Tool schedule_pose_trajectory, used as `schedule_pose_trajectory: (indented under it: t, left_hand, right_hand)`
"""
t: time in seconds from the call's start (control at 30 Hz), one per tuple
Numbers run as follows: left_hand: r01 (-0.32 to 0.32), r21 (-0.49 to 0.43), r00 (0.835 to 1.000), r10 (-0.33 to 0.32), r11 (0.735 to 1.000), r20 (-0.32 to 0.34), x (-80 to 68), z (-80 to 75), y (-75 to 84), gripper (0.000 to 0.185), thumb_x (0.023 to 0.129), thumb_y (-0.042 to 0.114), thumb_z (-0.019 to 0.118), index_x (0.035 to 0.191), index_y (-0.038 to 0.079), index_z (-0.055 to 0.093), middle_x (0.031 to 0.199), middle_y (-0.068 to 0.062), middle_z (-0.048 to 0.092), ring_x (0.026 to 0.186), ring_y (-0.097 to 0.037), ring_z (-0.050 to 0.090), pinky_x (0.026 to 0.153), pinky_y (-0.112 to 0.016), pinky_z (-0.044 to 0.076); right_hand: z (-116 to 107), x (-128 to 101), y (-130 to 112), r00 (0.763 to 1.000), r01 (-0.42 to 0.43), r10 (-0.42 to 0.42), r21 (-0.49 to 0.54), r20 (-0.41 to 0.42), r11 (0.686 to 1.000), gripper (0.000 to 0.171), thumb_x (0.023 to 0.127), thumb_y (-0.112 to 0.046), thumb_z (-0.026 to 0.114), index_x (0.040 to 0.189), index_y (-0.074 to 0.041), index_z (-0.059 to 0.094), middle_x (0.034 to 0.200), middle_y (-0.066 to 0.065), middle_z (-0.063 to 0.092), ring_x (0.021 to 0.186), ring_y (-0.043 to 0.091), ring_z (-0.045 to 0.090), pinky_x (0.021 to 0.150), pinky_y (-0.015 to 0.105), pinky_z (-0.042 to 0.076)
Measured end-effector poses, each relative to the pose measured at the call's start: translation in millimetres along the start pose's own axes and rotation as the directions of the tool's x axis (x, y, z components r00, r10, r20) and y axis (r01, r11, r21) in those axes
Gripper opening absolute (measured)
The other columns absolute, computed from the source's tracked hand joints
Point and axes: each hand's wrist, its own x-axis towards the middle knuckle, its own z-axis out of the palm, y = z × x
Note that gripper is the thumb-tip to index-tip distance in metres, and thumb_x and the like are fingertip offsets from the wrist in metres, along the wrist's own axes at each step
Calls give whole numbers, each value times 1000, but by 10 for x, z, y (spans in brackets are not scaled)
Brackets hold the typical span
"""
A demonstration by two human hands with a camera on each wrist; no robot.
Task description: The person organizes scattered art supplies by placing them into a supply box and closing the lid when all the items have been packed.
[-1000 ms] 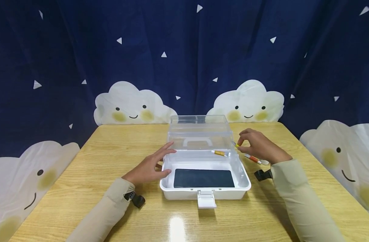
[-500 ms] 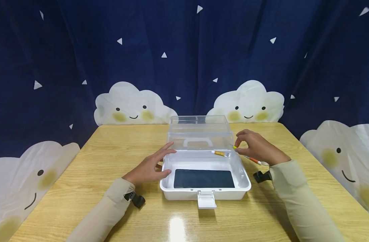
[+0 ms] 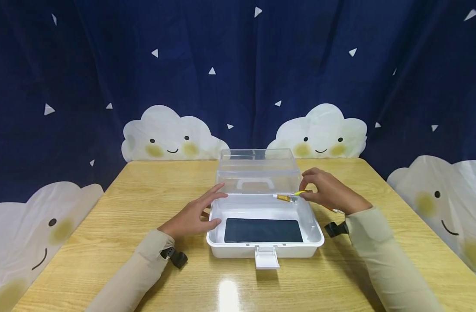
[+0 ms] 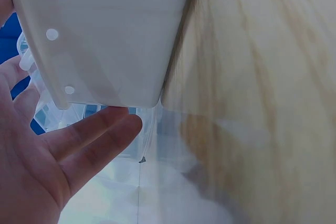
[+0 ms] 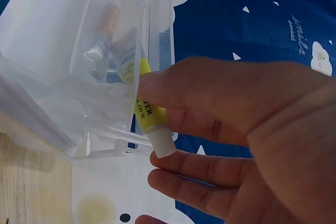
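Note:
A white plastic box (image 3: 315,242) with a clear lid (image 3: 257,167) standing open sits mid-table; a dark flat pad (image 3: 263,230) lies in its bottom. My right hand (image 3: 327,190) pinches a small yellow paint tube (image 3: 299,193) (image 5: 147,111) by the box's right rim, its white cap (image 5: 161,144) toward the palm. An orange tube (image 3: 284,198) lies in the clear tray at the back of the box. My left hand (image 3: 191,214) (image 4: 58,156) rests with straight fingers against the box's left side.
Another orange-and-white tube (image 3: 333,210) lies on the wooden table (image 3: 124,208) behind my right wrist. The box's front latch (image 3: 267,258) hangs open. A dark blue curtain with white clouds (image 3: 167,134) backs the table.
My right hand has moved left with the yellow tube, from beside the box to over its right rim. The left hand has stayed still.

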Motion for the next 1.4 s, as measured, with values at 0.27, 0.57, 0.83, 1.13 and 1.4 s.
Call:
schedule_pose_trajectory:
  t: [0.27, 0.57, 0.83, 1.13, 1.4]
  left_hand:
    - [-9, -2, 1000, 9, 1000, 0, 5, 10, -10, 64, 89, 33, 67, 145, 36, 36, 161, 15, 8, 123, -14, 51, 84, -27, 54]
    - [-11, -6, 1000, 11, 1000, 1, 9, 16, -10, 64, 89, 33, 67, 145, 36, 36, 160, 19, 8, 121, -13, 52, 83, -27, 54]
    - [-11, -8, 1000, 11, 1000, -2, 6, 19, -10, 63, 89, 34, 67, 145, 37, 37, 160, 18, 8, 122, -16, 52, 83, -27, 54]
    - [1, -9, 1000, -1, 1000, -1, 1, 18, 1, 64, 89, 30, 68, 145, 36, 37, 161, 14, 9, 121, -16, 52, 83, -27, 54]
    - [8, 3, 1000, -8, 1000, -3, -3, 12, 7, 64, 89, 31, 68, 145, 36, 37, 161, 15, 9, 121, -14, 52, 83, -28, 54]
  right_hand:
    - [11, 0, -5, 1000, -3, 4, -20, 18, 1000, 8, 84, -12, 72, 92, -10, 73, 126, 26, 55, 112, 44, 54, 91, 56, 47]
    - [7, -12, -21, 999, -27, 28, -19, 35, 999, 11, 83, -14, 74, 92, -9, 74, 127, 25, 55, 114, 43, 53, 93, 57, 46]
    - [7, -13, -32, 999, -18, 18, -10, 35, 1000, 10, 84, -14, 73, 93, -10, 74, 126, 26, 55, 115, 44, 52, 94, 58, 45]
    - [-7, -21, -27, 998, -23, 23, -3, 50, 1000, 12, 85, -14, 72, 96, -9, 73, 127, 26, 55, 116, 44, 51, 94, 58, 44]
    - [-38, -30, -13, 995, -57, 57, -6, 78, 998, 15, 87, -19, 72, 100, -12, 73, 128, 22, 54, 117, 42, 50, 95, 59, 43]
